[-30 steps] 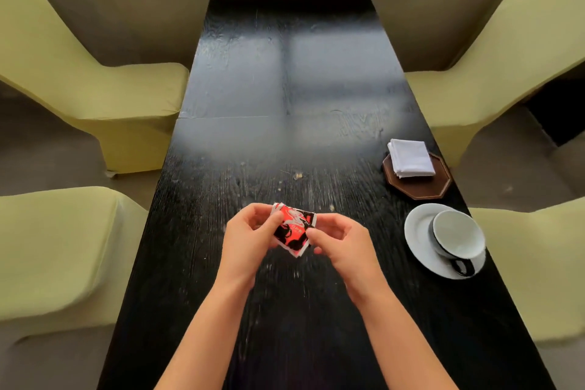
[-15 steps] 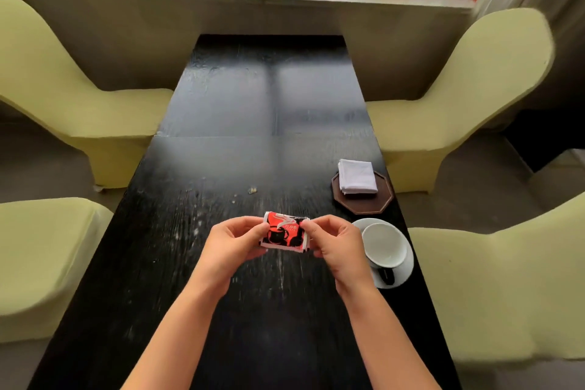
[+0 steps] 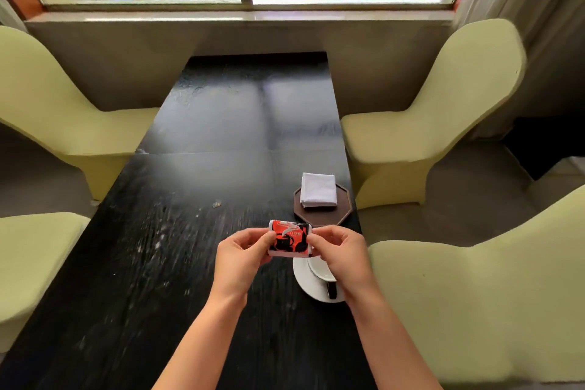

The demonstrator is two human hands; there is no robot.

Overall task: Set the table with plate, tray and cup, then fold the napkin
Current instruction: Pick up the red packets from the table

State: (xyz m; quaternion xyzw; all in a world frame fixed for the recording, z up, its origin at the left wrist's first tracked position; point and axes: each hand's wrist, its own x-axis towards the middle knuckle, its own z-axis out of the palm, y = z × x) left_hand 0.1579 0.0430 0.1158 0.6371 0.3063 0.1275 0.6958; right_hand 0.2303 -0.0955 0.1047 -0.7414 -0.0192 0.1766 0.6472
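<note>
Both hands hold a small red, black and white packet [image 3: 289, 238] above the black table [image 3: 196, 231]. My left hand [image 3: 240, 255] pinches its left edge and my right hand [image 3: 340, 252] pinches its right edge. Below my right hand a white cup [image 3: 319, 271] with a dark handle stands on a white saucer plate [image 3: 304, 282], partly hidden by the hand. Beyond them a folded white napkin [image 3: 318, 190] lies on a dark brown octagonal tray [image 3: 343, 209], near the table's right edge.
Pale green covered chairs stand on both sides: two on the left [image 3: 63, 111] [image 3: 28, 266], two on the right [image 3: 433, 117] [image 3: 481, 304]. A small crumb [image 3: 217, 204] lies mid-table. A window ledge [image 3: 237, 17] runs across the far end.
The view has tilted up, bringing the window into sight. My hands with the packet have shifted right, over the cup and saucer. The packet has turned level between my fingers.
</note>
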